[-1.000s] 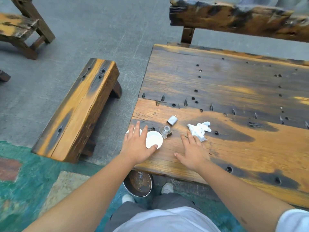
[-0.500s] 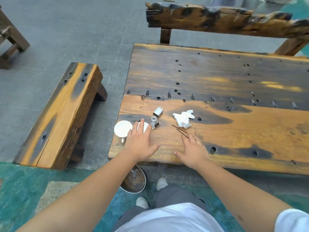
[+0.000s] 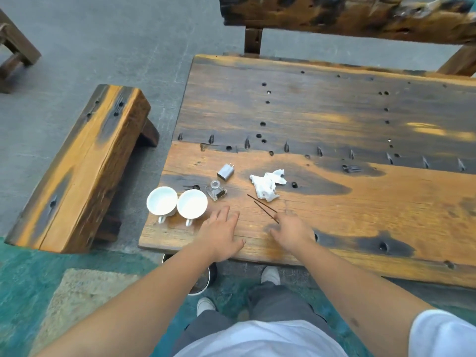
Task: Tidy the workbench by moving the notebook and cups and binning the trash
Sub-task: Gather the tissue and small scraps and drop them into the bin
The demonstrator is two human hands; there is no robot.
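You see grey concrete floor | teal patch nearest you | low wooden stool left of bench | charred beam behind | daylight

Two white cups side by side, one crumpled tissue, two thin sticks, one charger plug, one small glass bottle, two hands out.

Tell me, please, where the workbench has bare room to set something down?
The far dark plank of the workbench and the stretch right of the crumpled tissue are bare. The near-left corner is crowded: two cups, glass bottle, charger, sticks, both hands.
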